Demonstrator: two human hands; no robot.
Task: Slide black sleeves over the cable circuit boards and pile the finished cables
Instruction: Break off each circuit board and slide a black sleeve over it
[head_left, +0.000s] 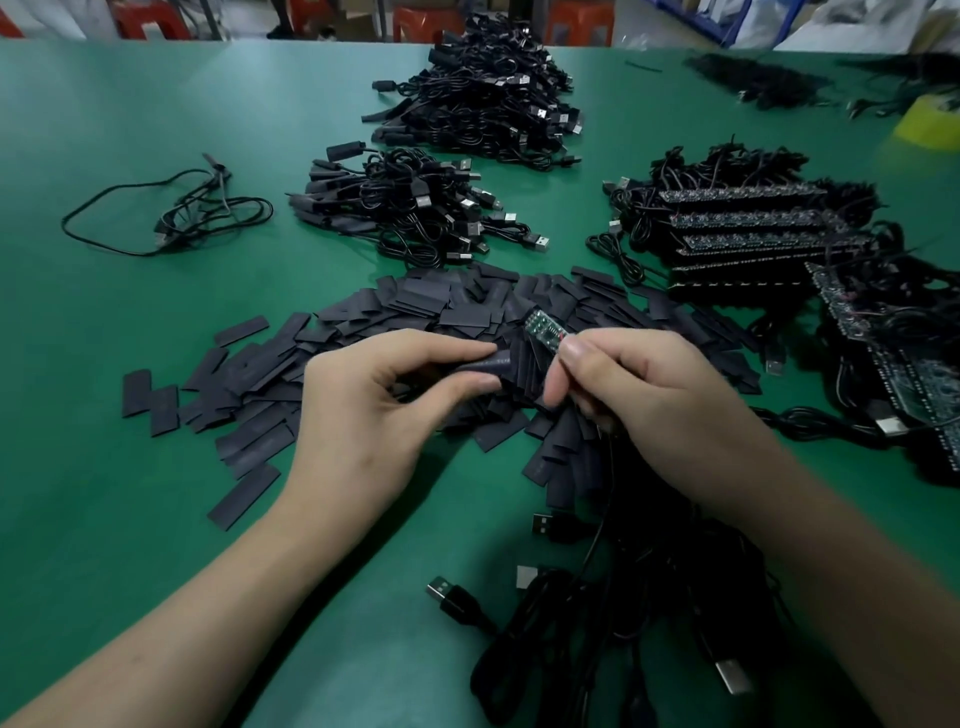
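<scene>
left hand (363, 410): pinches sleeve (485, 364) | right hand (660, 400): holds circuit board (543, 330) (tip bare)

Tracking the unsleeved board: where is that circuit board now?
Head view, centre: the circuit board is pinched by the right hand over the sleeve heap, beside the sleeve the left hand holds.

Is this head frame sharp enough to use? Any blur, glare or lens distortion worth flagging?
Head view: centre is sharp, the circuit board in the right hand reads clearly; edges smear, the yellow roll near the frame's edge is blurred; wide-angle bending stretches the corners; lighting is even, soft shadows only, no glare; the black cable tangle loses detail.
</scene>
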